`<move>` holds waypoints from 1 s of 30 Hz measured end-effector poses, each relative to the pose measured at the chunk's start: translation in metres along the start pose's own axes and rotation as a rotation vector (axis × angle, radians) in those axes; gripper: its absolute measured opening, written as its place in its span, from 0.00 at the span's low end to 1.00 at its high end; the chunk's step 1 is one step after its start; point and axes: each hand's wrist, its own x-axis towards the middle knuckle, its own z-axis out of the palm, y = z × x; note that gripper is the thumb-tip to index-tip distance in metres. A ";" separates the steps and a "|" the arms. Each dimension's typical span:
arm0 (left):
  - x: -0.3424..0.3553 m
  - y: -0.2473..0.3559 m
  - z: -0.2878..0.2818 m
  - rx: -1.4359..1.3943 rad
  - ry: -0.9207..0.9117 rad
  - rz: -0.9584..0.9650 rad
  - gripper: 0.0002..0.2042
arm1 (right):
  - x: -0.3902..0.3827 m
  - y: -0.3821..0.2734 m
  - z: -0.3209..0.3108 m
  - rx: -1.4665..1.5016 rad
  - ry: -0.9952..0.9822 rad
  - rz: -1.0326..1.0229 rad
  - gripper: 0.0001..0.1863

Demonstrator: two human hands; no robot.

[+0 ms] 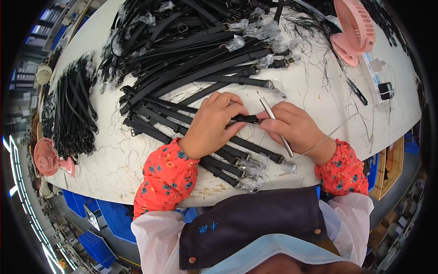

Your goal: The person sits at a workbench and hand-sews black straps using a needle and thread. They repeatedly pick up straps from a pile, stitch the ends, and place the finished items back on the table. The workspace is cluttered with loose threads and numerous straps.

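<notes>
- Head view: white desk [114, 176], beneath the left fingers [238, 110] and right fingers [274, 125].
- Heap of buckled black straps [182, 50], some ends wrapped in clear plastic, beyond the left fingers and reaching under them.
- Second strap bundle [75, 102], well apart, left of the left fingers.
- Pink fan [359, 27], beyond and right of the right fingers.
- Held black strap [246, 118], pinched between left and right fingers.
- Silver pen-like tool [269, 109], grasped in the right fingers, its tip pointing away.

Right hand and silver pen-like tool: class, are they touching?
Touching. The head view shows the right hand holding the silver tool against its fingers.
</notes>
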 end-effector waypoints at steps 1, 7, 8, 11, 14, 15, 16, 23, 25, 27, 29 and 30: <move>-0.001 0.000 -0.007 0.032 -0.020 -0.027 0.14 | 0.000 0.000 0.000 0.003 -0.001 -0.001 0.14; -0.005 -0.006 -0.038 0.161 -0.024 -0.027 0.17 | -0.001 -0.001 -0.008 -0.015 -0.032 0.016 0.13; -0.003 -0.003 -0.034 0.070 0.002 -0.005 0.17 | -0.001 -0.002 -0.008 -0.005 -0.044 0.031 0.12; -0.001 0.008 -0.021 -0.138 0.011 -0.015 0.17 | 0.002 -0.003 -0.008 0.013 -0.060 -0.004 0.14; -0.002 0.002 0.000 -0.224 -0.033 -0.036 0.16 | 0.000 0.001 -0.003 0.117 0.028 0.043 0.17; -0.001 0.004 0.005 -0.212 -0.017 -0.027 0.16 | -0.001 0.000 -0.004 0.205 0.042 0.120 0.18; 0.000 0.006 0.009 -0.200 -0.001 -0.018 0.16 | -0.002 -0.002 -0.006 0.294 0.056 0.197 0.19; 0.005 0.010 0.010 -0.159 -0.019 -0.049 0.12 | -0.002 -0.007 -0.005 1.025 0.309 0.562 0.21; 0.005 0.012 0.011 -0.184 0.015 -0.076 0.10 | 0.001 -0.007 -0.006 1.142 0.332 0.613 0.20; 0.005 0.013 0.014 -0.175 0.045 -0.079 0.08 | 0.000 -0.004 -0.008 1.268 0.307 0.644 0.20; 0.005 0.014 0.018 -0.131 0.071 -0.059 0.06 | -0.002 -0.001 -0.011 1.381 0.240 0.590 0.20; 0.006 0.013 0.019 -0.112 0.086 -0.047 0.05 | -0.003 0.000 -0.011 1.439 0.207 0.560 0.20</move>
